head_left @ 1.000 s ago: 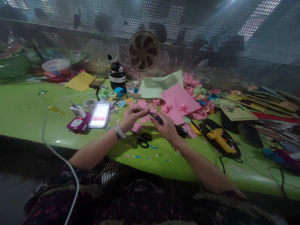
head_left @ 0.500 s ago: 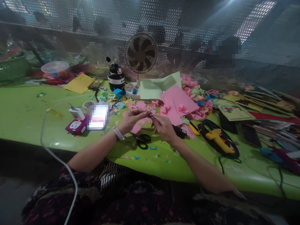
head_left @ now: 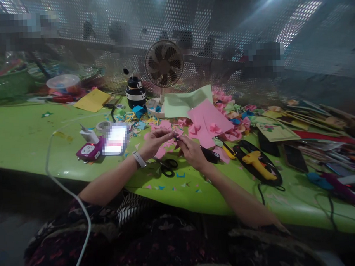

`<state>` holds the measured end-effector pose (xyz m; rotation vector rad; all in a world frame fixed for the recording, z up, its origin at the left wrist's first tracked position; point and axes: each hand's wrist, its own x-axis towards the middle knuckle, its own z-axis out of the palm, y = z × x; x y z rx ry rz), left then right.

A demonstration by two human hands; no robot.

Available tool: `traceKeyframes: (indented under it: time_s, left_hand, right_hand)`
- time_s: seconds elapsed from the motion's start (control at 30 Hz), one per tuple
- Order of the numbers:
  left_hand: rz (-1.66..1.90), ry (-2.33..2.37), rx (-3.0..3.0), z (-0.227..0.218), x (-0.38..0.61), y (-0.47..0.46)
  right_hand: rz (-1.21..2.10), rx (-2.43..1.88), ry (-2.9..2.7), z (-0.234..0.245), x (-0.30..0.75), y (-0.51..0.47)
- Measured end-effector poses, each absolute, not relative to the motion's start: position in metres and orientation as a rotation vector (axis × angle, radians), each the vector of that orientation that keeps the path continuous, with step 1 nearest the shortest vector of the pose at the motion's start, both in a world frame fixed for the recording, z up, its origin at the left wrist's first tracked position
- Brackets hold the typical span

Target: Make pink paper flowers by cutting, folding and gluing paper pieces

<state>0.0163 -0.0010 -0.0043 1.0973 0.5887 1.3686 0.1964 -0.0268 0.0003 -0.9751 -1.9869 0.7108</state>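
Above the middle of the green table (head_left: 88, 165), my left hand (head_left: 157, 142) and my right hand (head_left: 191, 151) meet at their fingertips. Both are closed in a pinch around something small and dark, too small to name. Black-handled scissors (head_left: 168, 167) lie on the table just below my hands. Pink paper pieces (head_left: 161, 151) are scattered under and behind my fingers. Beyond them rest a large pink sheet (head_left: 209, 118) and a pale green sheet (head_left: 188, 101). A dark cylindrical object (head_left: 210, 154) lies beside my right hand.
To the right are a yellow glue gun (head_left: 261, 167) and a dark phone (head_left: 295, 158). A lit phone (head_left: 116, 139), a purple power socket (head_left: 89, 150) and a white cable (head_left: 84, 208) are at left. A fan (head_left: 164, 64) and a black bottle (head_left: 135, 93) stand behind.
The whole view has shifted slightly. My hands stay together at the fingertips, with only a small change in how the right fingers sit.
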Motion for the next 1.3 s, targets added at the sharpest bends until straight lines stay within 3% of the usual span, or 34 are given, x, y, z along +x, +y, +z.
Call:
traceKeyframes:
  time_s: [0.13,0.37,0.73,1.17,1.3]
  left_hand:
    - [1.34,0.604,1.108,-0.003,0.016,-0.002]
    - [1.45,0.683,1.194,-0.003,0.016,-0.003]
    - [1.413,0.652,1.161,-0.005,0.015,-0.001]
    - [1.593,0.64,0.978,0.01,-0.004,0.012]
    - [1.53,0.659,1.02,0.013,-0.014,0.016]
  right_hand:
    - [0.771,-0.971,-1.973,0.003,0.195,-0.029]
    - [0.529,-1.043,-2.002,0.001,0.195,-0.031]
    - [0.803,-1.011,-1.946,0.001,0.196,-0.029]
    - [0.67,-1.173,-2.072,0.002,0.199,-0.026]
    - [0.729,-1.174,-1.863,0.01,0.203,-0.026]
